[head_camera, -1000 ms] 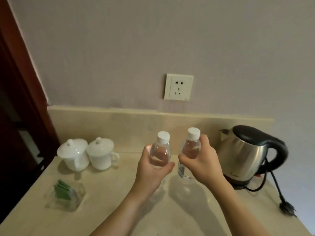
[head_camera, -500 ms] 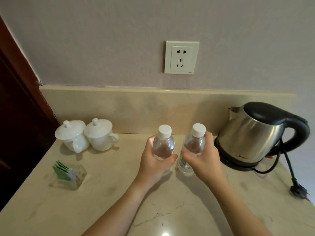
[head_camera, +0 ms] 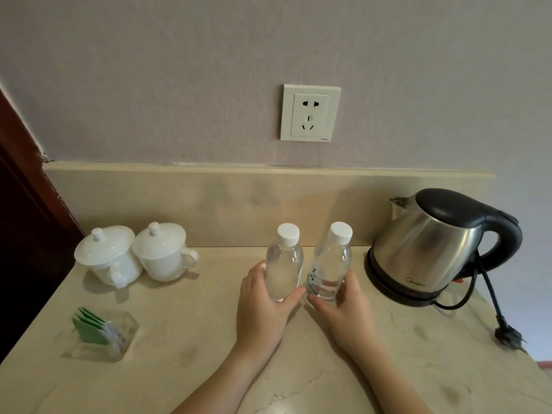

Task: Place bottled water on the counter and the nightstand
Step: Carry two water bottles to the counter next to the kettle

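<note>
Two clear water bottles with white caps stand upright side by side on the beige marble counter (head_camera: 185,351), near the backsplash. My left hand (head_camera: 263,309) grips the left bottle (head_camera: 283,264) around its lower half. The right bottle (head_camera: 330,264), which has a small dark print low on its side, is held at its base by my right hand (head_camera: 346,312), thumb on the left and fingers round the right. Both bottle bottoms are partly hidden by my hands.
A steel electric kettle (head_camera: 433,249) with a black handle sits right of the bottles, its cord and plug (head_camera: 507,336) trailing on the counter. Two white lidded cups (head_camera: 134,255) stand at the left. A clear holder with green tea packets (head_camera: 98,333) lies front left. A wall socket (head_camera: 310,113) is above.
Both hands lowered the bottles from the air down onto the counter by the backsplash, and slid lower on the bottles. The view tilted downward and closer.
</note>
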`<state>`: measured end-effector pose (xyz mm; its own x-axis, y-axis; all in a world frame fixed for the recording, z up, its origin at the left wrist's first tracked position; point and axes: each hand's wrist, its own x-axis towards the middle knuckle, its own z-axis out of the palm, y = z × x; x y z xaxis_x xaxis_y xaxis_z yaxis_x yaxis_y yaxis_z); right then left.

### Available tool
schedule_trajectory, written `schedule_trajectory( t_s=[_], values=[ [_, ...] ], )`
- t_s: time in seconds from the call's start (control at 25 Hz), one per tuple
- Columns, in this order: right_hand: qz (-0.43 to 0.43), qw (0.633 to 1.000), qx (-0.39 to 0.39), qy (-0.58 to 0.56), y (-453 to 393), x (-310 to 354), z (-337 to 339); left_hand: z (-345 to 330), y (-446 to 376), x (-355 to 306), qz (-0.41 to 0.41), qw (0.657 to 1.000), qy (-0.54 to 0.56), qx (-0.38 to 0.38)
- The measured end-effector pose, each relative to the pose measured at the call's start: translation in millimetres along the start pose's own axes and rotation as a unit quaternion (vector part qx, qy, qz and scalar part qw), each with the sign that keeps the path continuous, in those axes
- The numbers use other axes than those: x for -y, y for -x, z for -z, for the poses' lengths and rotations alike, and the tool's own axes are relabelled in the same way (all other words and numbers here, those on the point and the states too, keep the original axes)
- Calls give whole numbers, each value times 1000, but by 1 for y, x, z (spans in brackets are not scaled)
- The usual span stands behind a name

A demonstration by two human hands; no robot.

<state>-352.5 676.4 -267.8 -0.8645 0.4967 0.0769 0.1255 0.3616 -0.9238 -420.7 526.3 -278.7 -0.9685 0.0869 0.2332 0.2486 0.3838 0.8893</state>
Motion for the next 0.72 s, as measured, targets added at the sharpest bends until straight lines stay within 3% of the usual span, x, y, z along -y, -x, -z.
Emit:
schedule_trajectory(
  t_s=[0.36, 0.72],
  values=[
    [38, 999, -15, -8, -76, 1, -24, -24, -67, 0, -2, 998, 67, 5],
    [55, 997, -46, 16, -82, 3, -29, -27, -73, 6, 11, 998, 59, -24]
  ],
)
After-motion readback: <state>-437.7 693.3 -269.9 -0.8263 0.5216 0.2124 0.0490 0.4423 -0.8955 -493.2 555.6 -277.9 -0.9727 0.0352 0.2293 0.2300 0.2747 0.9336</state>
